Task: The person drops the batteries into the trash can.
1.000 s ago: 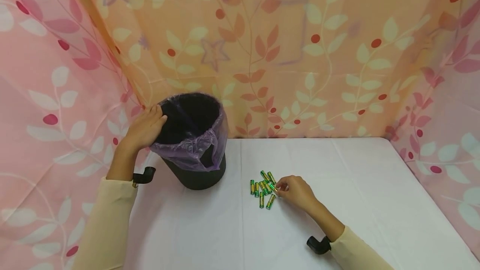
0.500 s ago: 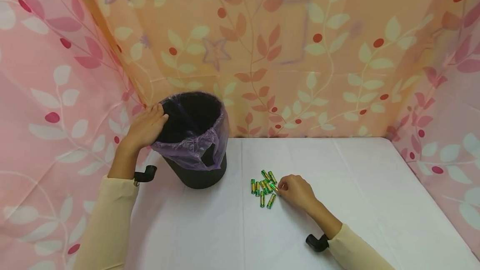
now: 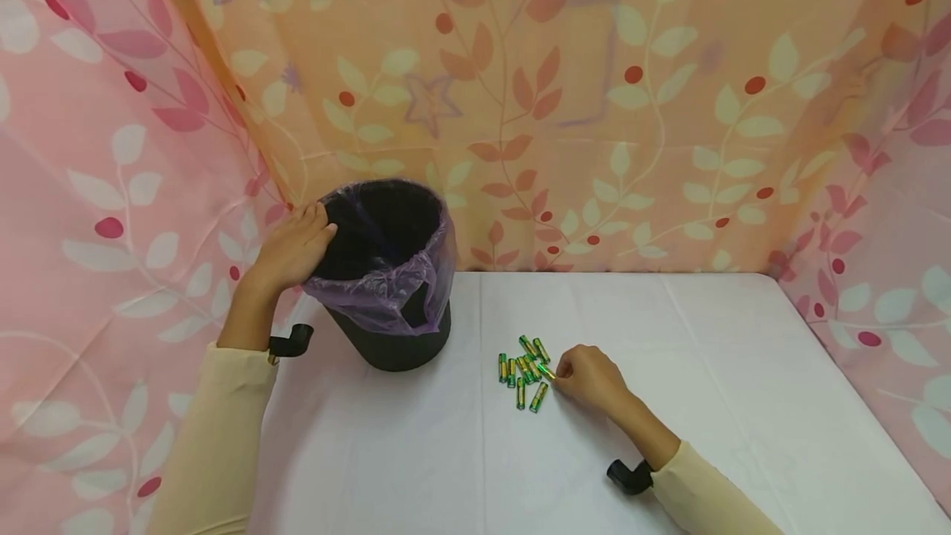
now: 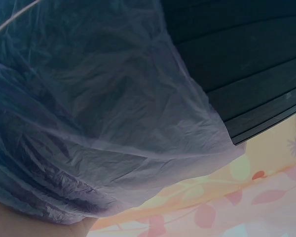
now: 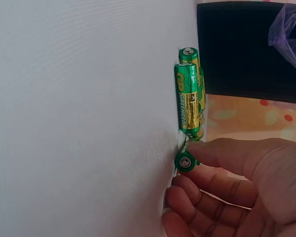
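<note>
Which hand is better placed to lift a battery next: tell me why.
The right hand, probably: it pinches a battery beside the other batteries, whereas the left hand rests on the bin.

Bin's (image 3: 397, 353) a plain black one, wider up top, mouth facing up, thin crinkly purple bag (image 3: 375, 294) folded over its rim. Left hand (image 3: 297, 246) is resting on the bin's left edge. Right of the bin there's a loose bunch of green-and-gold batteries (image 3: 526, 368), all lying flat, some touching. Right hand's (image 3: 587, 374) pinching one battery (image 5: 185, 161) on the side away from the bin.
</note>
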`<act>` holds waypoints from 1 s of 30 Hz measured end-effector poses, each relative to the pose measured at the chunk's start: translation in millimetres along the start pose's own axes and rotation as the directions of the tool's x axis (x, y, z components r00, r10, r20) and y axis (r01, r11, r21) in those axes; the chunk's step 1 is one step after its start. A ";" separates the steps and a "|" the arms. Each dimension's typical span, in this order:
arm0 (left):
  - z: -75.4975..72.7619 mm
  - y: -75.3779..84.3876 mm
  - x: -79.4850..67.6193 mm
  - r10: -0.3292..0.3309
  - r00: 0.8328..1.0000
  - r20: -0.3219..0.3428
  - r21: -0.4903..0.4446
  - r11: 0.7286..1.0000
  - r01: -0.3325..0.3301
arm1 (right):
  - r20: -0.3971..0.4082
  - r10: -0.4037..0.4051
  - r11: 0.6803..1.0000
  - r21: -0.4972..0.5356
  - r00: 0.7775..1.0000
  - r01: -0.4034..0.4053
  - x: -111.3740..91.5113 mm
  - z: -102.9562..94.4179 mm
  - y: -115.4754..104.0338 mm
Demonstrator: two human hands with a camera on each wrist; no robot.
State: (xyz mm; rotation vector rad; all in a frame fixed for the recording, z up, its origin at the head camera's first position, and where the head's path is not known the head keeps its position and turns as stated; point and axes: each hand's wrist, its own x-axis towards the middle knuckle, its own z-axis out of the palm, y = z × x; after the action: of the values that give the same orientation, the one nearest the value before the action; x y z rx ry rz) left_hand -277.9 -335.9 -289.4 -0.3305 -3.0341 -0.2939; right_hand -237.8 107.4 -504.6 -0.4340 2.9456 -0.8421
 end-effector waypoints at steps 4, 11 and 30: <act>0.5 -0.4 0.7 -0.004 1.000 0.003 -0.010 1.000 0.004 | 0.013 0.007 1.000 0.006 1.000 -0.007 1.3 -0.8 2.4; 0.1 -0.7 1.1 -0.005 1.000 0.007 -0.013 1.000 0.005 | 0.028 0.010 0.996 0.084 1.000 -0.013 3.7 -6.6 4.2; -2.2 0.9 0.0 -0.008 1.000 0.020 -0.007 1.000 0.008 | -0.042 -0.108 0.978 0.173 0.993 0.114 9.0 -12.4 9.8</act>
State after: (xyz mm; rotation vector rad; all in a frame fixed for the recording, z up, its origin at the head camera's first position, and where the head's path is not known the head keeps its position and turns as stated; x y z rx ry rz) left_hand -277.5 -335.5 -287.1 -0.3245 -3.0557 -0.3044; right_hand -250.4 119.1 -498.9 -0.5831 2.8653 -1.1209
